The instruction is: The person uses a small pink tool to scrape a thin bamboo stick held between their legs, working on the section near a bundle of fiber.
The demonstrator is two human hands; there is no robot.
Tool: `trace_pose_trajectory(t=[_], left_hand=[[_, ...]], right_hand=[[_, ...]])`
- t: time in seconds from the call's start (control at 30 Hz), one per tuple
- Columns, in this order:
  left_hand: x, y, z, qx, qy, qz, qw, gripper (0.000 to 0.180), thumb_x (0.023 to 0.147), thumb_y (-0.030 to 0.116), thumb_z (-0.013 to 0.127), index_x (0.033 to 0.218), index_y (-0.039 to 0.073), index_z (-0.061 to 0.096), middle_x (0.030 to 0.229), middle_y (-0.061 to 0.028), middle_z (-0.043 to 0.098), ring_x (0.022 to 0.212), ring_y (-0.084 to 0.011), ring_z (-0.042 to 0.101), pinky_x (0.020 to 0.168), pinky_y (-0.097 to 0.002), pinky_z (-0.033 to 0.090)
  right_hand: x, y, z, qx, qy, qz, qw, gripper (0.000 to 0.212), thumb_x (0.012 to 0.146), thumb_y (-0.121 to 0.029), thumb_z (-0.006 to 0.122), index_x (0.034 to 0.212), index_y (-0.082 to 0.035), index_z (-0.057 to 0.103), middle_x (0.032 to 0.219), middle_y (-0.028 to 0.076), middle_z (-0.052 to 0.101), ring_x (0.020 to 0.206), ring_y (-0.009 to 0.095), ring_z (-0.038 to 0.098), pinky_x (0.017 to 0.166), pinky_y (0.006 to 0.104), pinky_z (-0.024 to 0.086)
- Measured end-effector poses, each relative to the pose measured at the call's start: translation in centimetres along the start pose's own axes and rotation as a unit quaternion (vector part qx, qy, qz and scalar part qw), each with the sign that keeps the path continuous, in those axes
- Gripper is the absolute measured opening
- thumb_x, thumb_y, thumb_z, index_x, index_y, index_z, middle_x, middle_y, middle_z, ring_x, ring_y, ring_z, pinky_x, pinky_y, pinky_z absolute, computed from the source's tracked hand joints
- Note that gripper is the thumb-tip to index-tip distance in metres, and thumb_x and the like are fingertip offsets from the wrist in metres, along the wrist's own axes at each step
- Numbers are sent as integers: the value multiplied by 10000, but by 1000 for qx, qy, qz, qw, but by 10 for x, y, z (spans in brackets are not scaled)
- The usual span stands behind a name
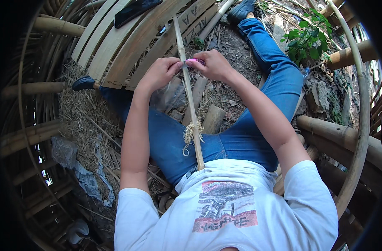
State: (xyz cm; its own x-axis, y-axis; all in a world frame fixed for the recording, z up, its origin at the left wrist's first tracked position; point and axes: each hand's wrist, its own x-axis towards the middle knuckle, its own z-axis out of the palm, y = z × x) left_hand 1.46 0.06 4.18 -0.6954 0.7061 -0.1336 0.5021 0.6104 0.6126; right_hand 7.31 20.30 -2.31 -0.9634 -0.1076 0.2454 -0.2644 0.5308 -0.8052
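Note:
A long pale wooden stick point(189, 93) slants from the slatted wood toward my waist, its near end against my shirt. Curled shavings point(193, 132) cling to its lower part. My right hand point(214, 65) is closed around a small pink-handled knife point(196, 61), right beside the stick. The thin blade appears to lie across the wood, largely hidden by fingertips. On the stick's other side, my left hand point(160, 74) pinches at what looks like the blade's far end; the exact grip is partly covered.
A slatted wooden panel point(115, 44) lies ahead on the left with a dark phone point(134, 11) on it. My legs in jeans point(279, 79) spread around a cut log stub point(214, 119). Bamboo poles point(337, 134), a leafy plant point(310, 39), straw point(80, 113) and crumpled plastic point(64, 151) surround me.

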Motion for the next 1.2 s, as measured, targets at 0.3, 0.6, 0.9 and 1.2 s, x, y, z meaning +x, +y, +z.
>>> trace_pose_trajectory(t=[0.3, 0.6, 0.9, 1.2], left_hand=[[24, -16, -10, 51, 15, -12, 999, 225, 973, 205, 593, 981, -8, 664, 690, -69, 568, 644, -126, 462, 602, -314, 415], [9, -14, -3, 97, 45, 30, 994, 233, 957, 254, 599, 1015, 51, 698, 746, -211, 618, 658, -362, 576, 632, -411, 463], [-9, -2, 5, 95, 42, 40, 994, 223, 956, 222, 595, 971, 13, 673, 662, -200, 537, 560, -291, 476, 575, -389, 418], [-30, 8, 14, 58, 22, 3, 998, 222, 956, 246, 604, 985, 46, 696, 690, -217, 576, 619, -394, 523, 601, -429, 445]], right_hand=[[26, 25, 13, -30, 72, -38, 996, 363, 930, -427, 630, 935, -86, 754, 638, 135, 642, 571, 286, 629, 580, 389, 487], [6, 11, 18, -24, 52, -39, 998, 288, 948, -370, 624, 913, -108, 740, 589, 130, 596, 521, 306, 578, 537, 398, 457], [-12, 4, 21, -7, 28, -18, 999, 346, 916, -440, 638, 863, -111, 732, 594, 142, 601, 598, 353, 622, 580, 435, 493], [-31, -4, 21, -4, 29, -54, 998, 293, 946, -327, 633, 843, -63, 704, 558, 158, 544, 498, 319, 548, 510, 400, 433]])
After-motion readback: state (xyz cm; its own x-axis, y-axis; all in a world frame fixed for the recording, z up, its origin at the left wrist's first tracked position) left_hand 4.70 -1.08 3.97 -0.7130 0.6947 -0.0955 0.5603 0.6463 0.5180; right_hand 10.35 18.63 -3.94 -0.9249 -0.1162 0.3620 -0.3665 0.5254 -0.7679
